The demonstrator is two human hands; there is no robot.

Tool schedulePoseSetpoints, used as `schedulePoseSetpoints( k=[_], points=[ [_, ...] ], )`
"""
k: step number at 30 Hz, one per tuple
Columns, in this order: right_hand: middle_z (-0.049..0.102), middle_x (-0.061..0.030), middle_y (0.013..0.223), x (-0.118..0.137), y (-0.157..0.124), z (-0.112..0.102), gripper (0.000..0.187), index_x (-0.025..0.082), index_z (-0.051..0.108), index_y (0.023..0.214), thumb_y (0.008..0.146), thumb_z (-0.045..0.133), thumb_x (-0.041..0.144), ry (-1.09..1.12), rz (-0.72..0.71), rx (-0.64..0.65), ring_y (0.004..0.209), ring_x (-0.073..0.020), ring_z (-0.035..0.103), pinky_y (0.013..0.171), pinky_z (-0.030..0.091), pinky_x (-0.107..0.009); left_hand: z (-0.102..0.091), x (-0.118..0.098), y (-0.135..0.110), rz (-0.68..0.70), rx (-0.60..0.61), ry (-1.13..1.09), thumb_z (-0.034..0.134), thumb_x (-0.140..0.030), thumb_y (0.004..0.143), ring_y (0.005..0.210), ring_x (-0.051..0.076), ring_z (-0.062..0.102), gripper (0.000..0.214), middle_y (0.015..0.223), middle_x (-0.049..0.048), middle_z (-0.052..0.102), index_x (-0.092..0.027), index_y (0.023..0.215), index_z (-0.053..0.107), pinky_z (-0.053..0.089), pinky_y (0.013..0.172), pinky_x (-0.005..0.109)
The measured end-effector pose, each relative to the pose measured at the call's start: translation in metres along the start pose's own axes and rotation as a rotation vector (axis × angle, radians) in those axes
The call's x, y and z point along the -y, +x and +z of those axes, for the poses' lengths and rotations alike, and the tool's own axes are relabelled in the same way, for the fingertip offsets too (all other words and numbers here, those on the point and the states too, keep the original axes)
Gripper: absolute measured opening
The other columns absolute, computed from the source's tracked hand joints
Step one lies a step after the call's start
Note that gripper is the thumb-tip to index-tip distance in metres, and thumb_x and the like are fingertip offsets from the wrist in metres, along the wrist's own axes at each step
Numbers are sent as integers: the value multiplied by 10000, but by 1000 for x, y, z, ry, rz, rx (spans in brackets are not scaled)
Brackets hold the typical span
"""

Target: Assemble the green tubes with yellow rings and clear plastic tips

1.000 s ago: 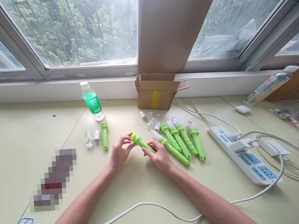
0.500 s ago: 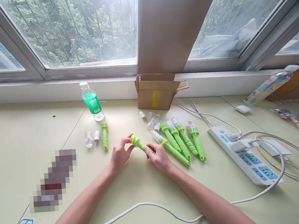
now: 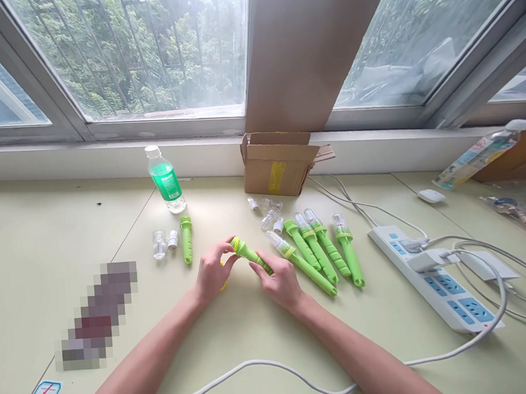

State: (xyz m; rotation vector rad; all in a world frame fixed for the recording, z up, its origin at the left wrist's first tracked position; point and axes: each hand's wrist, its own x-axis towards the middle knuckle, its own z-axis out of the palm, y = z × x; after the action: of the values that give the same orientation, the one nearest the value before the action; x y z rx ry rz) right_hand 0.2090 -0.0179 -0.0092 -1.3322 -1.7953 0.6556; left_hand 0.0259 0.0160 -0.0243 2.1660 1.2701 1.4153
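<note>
Tilted above the table is a green plastic flashlight-style handle (image 3: 248, 253), between both hands. My left hand (image 3: 211, 269) is closed at its upper end, with fingertips on a yellow ring (image 3: 235, 244) fitted around the neck. Fingers of my right hand (image 3: 280, 280) wrap the lower end. Another yellow piece (image 3: 224, 276) shows beside my left palm, mostly hidden. Right of my hands lie several similar green sticks (image 3: 310, 268), most with clear caps and one bare-topped handle (image 3: 300, 242). Clear caps (image 3: 270, 216) and small white-based parts (image 3: 278, 225) are loose behind them.
To the left are a clear cap (image 3: 159, 245), a white part (image 3: 172, 239) and a green handle (image 3: 187, 241). A bottle (image 3: 167, 182) and a cardboard box (image 3: 276, 166) stand behind. A power strip (image 3: 435, 278) lies right; a white cable (image 3: 252, 364) crosses the front.
The view has shifted slightly, moving the scene a little rightward. My right fingers have changed their placement slightly on the green handle; my left hand keeps its pinch by the yellow ring.
</note>
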Motion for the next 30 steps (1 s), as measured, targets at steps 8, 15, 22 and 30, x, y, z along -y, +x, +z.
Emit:
schedulePoseSetpoints(
  k=[8, 15, 22, 30],
  points=[
    [512, 27, 525, -2, 2, -1, 294, 181, 637, 984, 874, 510, 422, 34, 28, 81, 432, -115, 400, 454, 300, -241, -1, -3, 2, 5, 36, 14, 642, -263, 823, 795, 177, 706, 155, 1117, 85, 679, -224, 892, 508, 599, 615, 315],
    [550, 26, 562, -3, 2, -1, 252, 195, 580, 922, 844, 548, 432, 96, 55, 59, 450, -119, 425, 439, 307, -232, 0, -6, 0, -4, 49, 24, 649, -263, 817, 775, 183, 708, 188, 1163, 92, 660, -229, 930, 503, 584, 565, 302],
    [574, -28, 674, 0, 4, -3, 264, 183, 630, 823, 887, 483, 392, 58, 8, 40, 609, -157, 473, 584, 351, -266, -1, -4, 0, 69, 9, 73, 632, -220, 828, 823, 198, 707, 103, 1112, 94, 686, -214, 875, 540, 580, 561, 289],
    [466, 47, 551, -7, 5, -1, 242, 180, 595, 957, 831, 581, 386, 119, 47, 74, 456, -105, 365, 442, 270, -233, 4, -4, -3, 47, 30, 98, 663, -233, 808, 758, 172, 709, 204, 1161, 81, 668, -223, 956, 522, 576, 533, 272]
  ],
)
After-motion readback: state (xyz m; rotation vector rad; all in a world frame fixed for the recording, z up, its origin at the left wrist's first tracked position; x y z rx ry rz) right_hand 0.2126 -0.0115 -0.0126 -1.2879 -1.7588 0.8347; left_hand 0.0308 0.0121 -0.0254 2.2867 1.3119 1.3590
